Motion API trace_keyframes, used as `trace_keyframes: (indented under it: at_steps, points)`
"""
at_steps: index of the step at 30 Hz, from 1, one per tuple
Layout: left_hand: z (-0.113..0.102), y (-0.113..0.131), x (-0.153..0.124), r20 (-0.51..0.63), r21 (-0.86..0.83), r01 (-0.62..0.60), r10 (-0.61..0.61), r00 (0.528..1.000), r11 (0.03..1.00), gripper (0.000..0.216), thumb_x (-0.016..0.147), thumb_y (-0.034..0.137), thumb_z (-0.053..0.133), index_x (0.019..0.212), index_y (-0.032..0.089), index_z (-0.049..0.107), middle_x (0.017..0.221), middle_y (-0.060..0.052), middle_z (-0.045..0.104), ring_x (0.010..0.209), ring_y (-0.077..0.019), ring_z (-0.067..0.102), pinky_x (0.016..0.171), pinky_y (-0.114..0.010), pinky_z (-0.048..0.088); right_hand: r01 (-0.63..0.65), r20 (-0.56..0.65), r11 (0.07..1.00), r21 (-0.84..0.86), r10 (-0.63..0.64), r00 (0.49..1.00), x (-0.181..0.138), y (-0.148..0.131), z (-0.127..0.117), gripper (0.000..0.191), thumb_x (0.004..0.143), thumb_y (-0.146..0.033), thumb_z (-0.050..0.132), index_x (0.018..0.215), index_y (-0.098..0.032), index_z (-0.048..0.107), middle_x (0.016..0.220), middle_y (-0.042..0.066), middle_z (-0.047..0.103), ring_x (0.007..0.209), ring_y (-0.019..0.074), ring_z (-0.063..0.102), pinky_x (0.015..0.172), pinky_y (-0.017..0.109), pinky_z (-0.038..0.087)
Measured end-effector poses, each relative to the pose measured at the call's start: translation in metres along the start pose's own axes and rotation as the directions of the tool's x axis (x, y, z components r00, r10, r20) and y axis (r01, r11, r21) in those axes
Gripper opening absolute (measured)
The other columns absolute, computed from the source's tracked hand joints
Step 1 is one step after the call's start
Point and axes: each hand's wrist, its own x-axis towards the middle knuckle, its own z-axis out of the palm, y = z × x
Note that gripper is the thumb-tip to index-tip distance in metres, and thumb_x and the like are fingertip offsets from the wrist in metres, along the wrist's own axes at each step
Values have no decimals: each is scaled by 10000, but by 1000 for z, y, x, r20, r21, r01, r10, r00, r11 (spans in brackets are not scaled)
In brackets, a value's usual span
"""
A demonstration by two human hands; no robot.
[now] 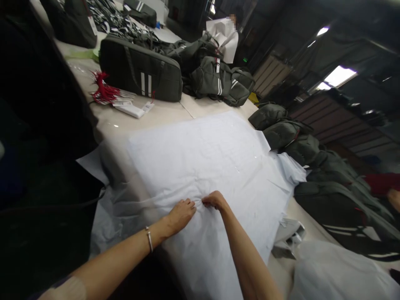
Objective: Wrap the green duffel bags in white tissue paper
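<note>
White, thin, crinkly plastic-looking sheeting (215,150), loose sheet or flat bag impossible to tell, spread from the middle of the view toward 12 o'clock over a pale cream tabletop (165,114) and hanging past the near edge toward 6 o'clock. Just below centre, thumb and fingers of the right hand (215,201) pinched on a fold of the sheeting; close by toward 9 o'clock, fingertips of the left hand (182,215) curled against the same material, with a slim silver-coloured bangle (149,239) at the wrist. Near each other but apart; whether also pinching on the left side, cannot tell.

By judgement, only an early stage: sheeting laid out and taken hold of, with no item visibly packed or wrapped in it. Apparently left to deal with: fine creases gathered around the hands, and a crumpled side toward 2 o'clock.

Untouched by either hand: at 11 o'clock, a boxy dark grey-green fabric bag (118,66) with two white stripes; just beside it, a tangled bundle of red cords (104,88) with white tags; from 2 to 4 o'clock, a row of rounded dark grey-green bags (331,200). Toward 5 o'clock, a pile of translucent whitish plastic (337,271), contents impossible to make out.
</note>
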Motion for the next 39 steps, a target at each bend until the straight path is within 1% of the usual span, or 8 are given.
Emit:
trace_keyframes:
  at_steps: [8,15,21,25,28,30,33,39]
  points:
    - [5,-4,0,-44,-37,-7,6,999,999,194,931,96,492,1044,148,640,1100,-124,625,1062,-272,538,875,-403,454,-70,-93,981,-180,54,994,0,-3,-1,264,593,-269,820,459,-173,613,536,59,658,537,153,578,465,233,359]
    - [11,-6,-1,-74,-27,-24,22,997,999,224,922,82,464,1044,136,643,1107,-125,629,1061,-282,540,871,-416,456,-120,-256,966,-230,59,965,-15,8,-3,404,509,-459,893,539,-187,596,551,83,653,823,293,699,665,306,483]
    - [12,-6,-2,-80,-16,-18,16,997,1000,222,900,84,510,1075,153,628,1110,-123,624,1073,-273,537,892,-410,452,-122,-374,984,-132,64,925,-27,26,6,585,568,-633,818,876,-186,599,973,179,718,1095,344,644,835,404,503]
    - [10,-7,-2,-70,0,-25,25,997,1000,205,885,96,549,1065,153,629,1104,-128,624,1078,-281,539,885,-417,460,-90,-429,996,21,90,899,-26,24,15,745,480,-524,902,1039,-198,533,1218,239,624,1236,381,546,901,454,487]
    - [9,-7,-2,-66,13,-30,31,997,999,213,886,108,554,1080,155,626,1117,-125,622,1083,-287,542,881,-424,469,-29,-403,975,222,118,907,-24,22,19,862,429,-434,943,1130,-214,492,1247,200,604,1192,335,582,808,370,533]
    - [9,-8,-2,-66,19,-32,33,997,999,216,889,108,549,1084,160,626,1124,-125,621,1086,-286,543,883,-427,470,12,-350,920,392,137,927,-23,25,17,858,504,-480,914,1188,-222,464,1202,160,617,1036,272,660,656,291,547]
    - [9,-8,-2,-61,24,-28,29,998,999,207,881,96,553,1060,162,632,1116,-127,624,1081,-283,544,882,-423,469,35,-227,756,653,152,962,-25,36,5,608,731,-569,764,1140,-221,480,1063,105,651,749,164,686,459,192,483]
    - [7,-7,-2,-43,33,-27,29,999,999,208,879,145,596,1083,173,622,1139,-124,617,1095,-280,538,897,-419,462,72,-123,335,939,131,984,-34,71,-17,200,939,-409,567,956,-220,505,872,44,681,498,79,580,368,140,459]
